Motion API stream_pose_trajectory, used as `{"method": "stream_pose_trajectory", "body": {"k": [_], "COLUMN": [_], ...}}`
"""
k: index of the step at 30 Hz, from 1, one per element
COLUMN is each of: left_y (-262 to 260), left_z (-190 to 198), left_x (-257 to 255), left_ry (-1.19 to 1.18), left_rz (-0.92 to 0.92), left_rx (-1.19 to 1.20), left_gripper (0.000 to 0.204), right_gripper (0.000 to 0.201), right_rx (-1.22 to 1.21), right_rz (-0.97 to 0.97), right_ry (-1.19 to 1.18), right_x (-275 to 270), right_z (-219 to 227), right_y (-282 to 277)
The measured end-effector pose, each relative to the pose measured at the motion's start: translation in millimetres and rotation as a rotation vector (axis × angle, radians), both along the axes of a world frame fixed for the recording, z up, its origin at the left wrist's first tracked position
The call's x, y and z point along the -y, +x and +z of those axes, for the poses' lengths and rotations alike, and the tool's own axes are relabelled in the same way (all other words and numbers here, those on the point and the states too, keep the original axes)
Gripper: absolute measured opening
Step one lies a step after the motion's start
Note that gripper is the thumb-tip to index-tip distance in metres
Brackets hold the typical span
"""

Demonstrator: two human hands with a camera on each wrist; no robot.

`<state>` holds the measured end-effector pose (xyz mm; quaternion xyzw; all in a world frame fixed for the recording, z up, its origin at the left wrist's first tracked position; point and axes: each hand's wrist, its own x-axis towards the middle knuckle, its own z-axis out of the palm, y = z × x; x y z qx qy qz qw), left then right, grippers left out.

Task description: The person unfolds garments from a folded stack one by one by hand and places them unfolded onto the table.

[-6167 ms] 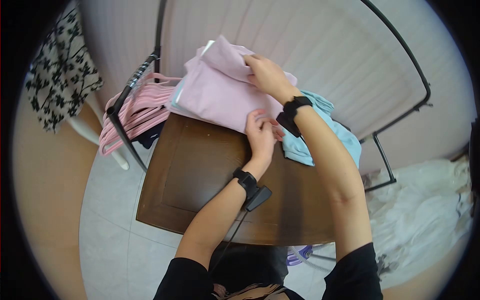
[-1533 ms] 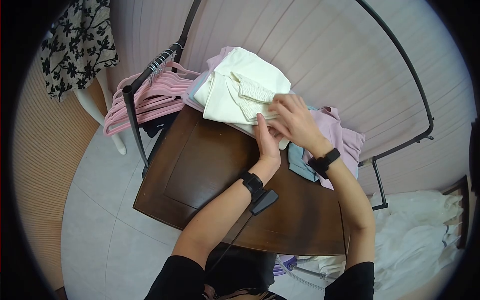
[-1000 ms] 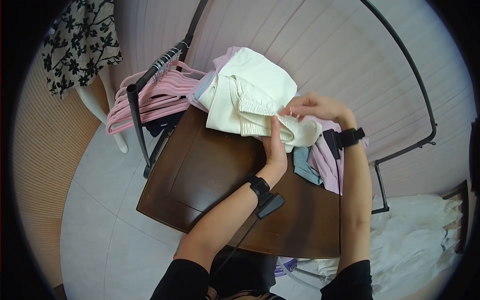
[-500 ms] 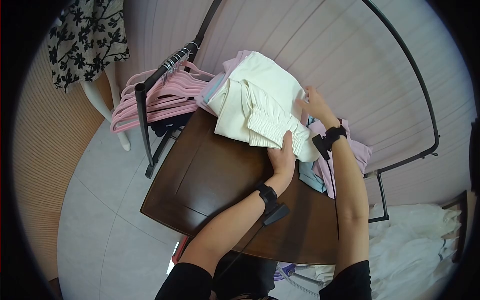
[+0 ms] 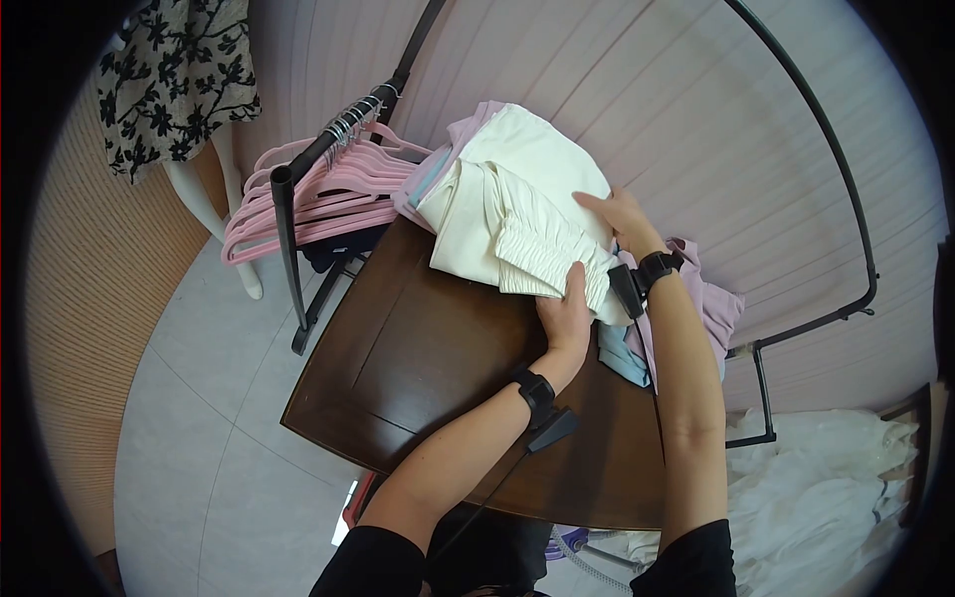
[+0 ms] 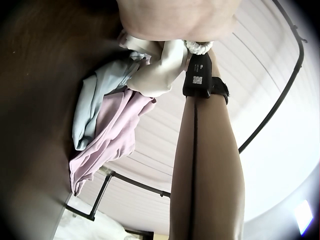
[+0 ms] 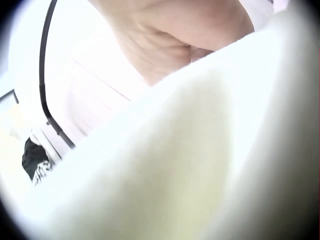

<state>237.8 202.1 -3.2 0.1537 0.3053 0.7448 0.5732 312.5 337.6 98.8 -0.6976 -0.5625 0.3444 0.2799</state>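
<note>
A folded cream-white garment (image 5: 547, 149) with a gathered elastic waistband lies on top of a stack of folded clothes at the back of the brown wooden table (image 5: 398, 328). My left hand (image 5: 567, 316) grips its near edge, thumb on top along the waistband and fingers hidden underneath. At the far right edge, my right hand (image 5: 625, 221) holds it with the thumb over the cloth and the other fingers behind. The white cloth (image 7: 165, 165) fills much of the right wrist view, blurred and close. Pale purple and light blue folds (image 5: 426, 187) stick out under its left side.
To the right lie a crumpled lilac garment (image 5: 711, 298) and a blue-grey one (image 5: 624, 358). Pink hangers (image 5: 338, 179) hang from the black rack (image 5: 288, 239) at left. A mannequin in a floral skirt (image 5: 184, 90) stands beyond, and white tulle (image 5: 816, 488) lies at lower right.
A white garment now tops the stack where the lilac one was earlier. Its waistband end has been opened and laid flat toward the right. My right hand moved to the far right edge.
</note>
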Motion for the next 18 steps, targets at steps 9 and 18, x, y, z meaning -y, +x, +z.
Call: {"method": "stream_pose_trajectory", "body": {"k": [9, 18], "left_y": [1.6, 6.5], "left_z": [-0.4, 12.9], "left_x": [1.3, 25.0], "left_ry": [0.093, 0.336], "left_rz": [0.054, -0.196], "left_rx": [-0.096, -0.173], "left_gripper": [0.047, 0.039], "right_gripper": [0.042, 0.025], "right_rx": [-0.415, -0.79], "right_rz": [0.067, 0.023], "right_ry": [0.154, 0.626], "right_x": [0.1, 49.1], "right_z": [13.6, 194.9], "right_y": [-17.0, 121.5]}}
